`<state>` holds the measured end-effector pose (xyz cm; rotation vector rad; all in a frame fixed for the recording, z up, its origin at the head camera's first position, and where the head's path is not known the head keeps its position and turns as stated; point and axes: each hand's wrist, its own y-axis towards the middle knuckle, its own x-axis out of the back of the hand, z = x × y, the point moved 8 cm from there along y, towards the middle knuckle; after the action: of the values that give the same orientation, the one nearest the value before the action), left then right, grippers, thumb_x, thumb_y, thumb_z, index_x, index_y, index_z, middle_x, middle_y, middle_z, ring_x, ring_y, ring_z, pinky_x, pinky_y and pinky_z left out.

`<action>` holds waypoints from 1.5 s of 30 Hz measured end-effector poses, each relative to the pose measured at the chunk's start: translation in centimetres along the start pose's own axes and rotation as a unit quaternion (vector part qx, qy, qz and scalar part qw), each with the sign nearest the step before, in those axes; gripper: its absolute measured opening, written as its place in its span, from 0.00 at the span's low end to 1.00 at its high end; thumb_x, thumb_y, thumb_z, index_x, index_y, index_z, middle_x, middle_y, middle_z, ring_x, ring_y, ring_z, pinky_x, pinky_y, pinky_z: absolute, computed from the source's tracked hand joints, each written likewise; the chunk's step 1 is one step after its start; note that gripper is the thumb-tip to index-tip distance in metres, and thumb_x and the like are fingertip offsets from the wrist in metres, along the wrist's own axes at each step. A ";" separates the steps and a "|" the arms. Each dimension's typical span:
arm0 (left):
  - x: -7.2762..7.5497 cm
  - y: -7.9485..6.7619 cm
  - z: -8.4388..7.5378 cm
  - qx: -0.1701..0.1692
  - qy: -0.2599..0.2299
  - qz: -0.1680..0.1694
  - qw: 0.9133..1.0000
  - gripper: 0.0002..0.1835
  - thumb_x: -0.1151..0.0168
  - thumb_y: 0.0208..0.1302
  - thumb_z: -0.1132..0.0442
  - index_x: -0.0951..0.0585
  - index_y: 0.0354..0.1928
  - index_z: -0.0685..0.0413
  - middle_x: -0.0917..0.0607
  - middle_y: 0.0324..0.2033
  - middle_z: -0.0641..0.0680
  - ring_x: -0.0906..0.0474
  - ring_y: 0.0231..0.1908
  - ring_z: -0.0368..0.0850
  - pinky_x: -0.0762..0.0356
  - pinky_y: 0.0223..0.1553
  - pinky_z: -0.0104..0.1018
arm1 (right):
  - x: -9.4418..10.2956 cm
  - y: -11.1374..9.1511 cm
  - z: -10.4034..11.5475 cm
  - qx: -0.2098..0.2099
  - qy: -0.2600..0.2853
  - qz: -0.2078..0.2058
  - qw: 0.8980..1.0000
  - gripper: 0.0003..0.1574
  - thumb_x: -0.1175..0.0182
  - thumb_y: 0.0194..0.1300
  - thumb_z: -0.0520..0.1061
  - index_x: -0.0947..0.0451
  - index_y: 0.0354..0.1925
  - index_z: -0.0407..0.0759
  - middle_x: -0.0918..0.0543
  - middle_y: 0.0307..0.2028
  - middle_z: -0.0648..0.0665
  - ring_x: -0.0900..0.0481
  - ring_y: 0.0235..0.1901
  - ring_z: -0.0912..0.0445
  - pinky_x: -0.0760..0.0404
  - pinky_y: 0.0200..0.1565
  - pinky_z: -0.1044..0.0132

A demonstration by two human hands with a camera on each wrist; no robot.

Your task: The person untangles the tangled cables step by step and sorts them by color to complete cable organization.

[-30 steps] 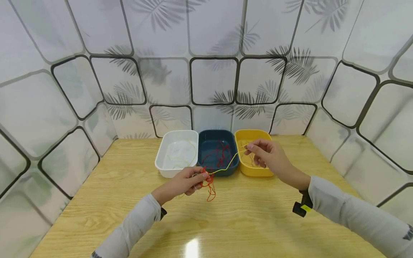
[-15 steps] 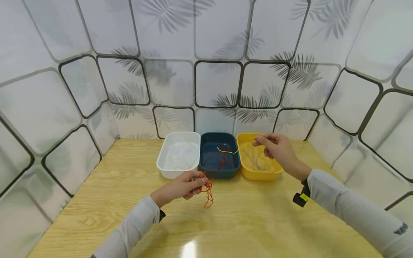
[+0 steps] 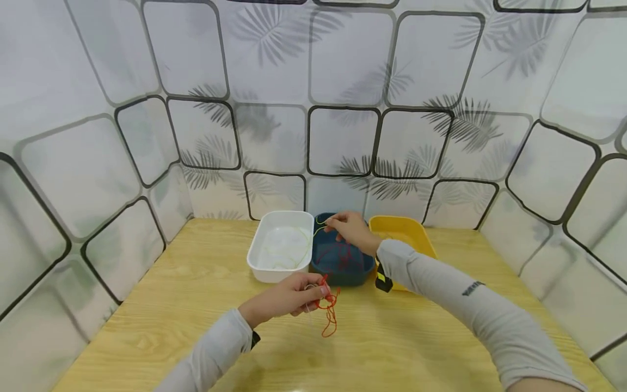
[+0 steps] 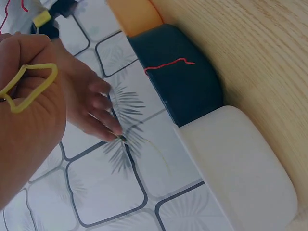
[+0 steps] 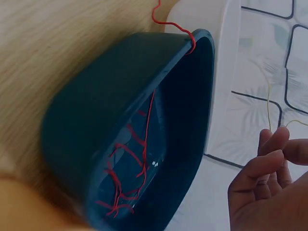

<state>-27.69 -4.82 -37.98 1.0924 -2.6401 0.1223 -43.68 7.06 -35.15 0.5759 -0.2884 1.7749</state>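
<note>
My left hand holds a tangle of red string in front of the bins, with a thin white strand beside it. A yellow string loop also hangs at this hand in the left wrist view. My right hand pinches a thin yellow string between thumb and fingers, above the back of the dark blue bin. Red strings lie inside that bin, and one red strand hangs over its front wall. Pale yellow strings lie in the white bin.
A yellow bin stands to the right of the dark blue one, partly covered by my right forearm. The three bins sit side by side on a wooden table, close to a patterned curtain behind.
The yellow string came free of the left hand. My right hand has carried it leftward from over the yellow bin to over the dark blue bin. The left hand keeps its tangle.
</note>
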 end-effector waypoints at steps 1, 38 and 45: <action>-0.1 -0.1 -0.1 -0.002 0.002 0.002 1.000 0.17 0.51 0.68 0.49 0.24 0.42 0.55 0.31 0.18 0.51 0.46 0.14 0.41 0.49 0.14 0.32 | -0.7 0.5 -0.1 -0.003 -0.003 -0.003 1.000 0.21 0.47 0.65 0.59 0.22 0.46 0.47 0.17 0.36 0.51 0.23 0.31 0.45 0.31 0.23 0.61; -0.3 0.8 0.0 -0.015 0.022 0.003 1.000 0.18 0.53 0.69 0.48 0.27 0.37 0.57 0.31 0.18 0.51 0.46 0.13 0.43 0.47 0.15 0.33 | -0.8 -5.6 1.5 0.102 -0.026 0.064 0.992 0.18 0.49 0.66 0.60 0.23 0.43 0.53 0.18 0.33 0.47 0.25 0.24 0.42 0.26 0.24 0.53; -0.9 1.3 -0.1 -0.018 0.012 0.002 1.000 0.17 0.53 0.69 0.49 0.26 0.39 0.57 0.32 0.19 0.52 0.49 0.12 0.44 0.48 0.14 0.34 | -1.3 -11.8 3.1 0.122 -0.033 0.172 0.977 0.18 0.51 0.67 0.60 0.23 0.43 0.52 0.20 0.31 0.47 0.26 0.20 0.49 0.30 0.18 0.58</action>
<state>-27.98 -3.28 -38.14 1.0667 -2.6126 0.0876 -31.42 7.81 -34.39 0.7987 -0.2257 2.1475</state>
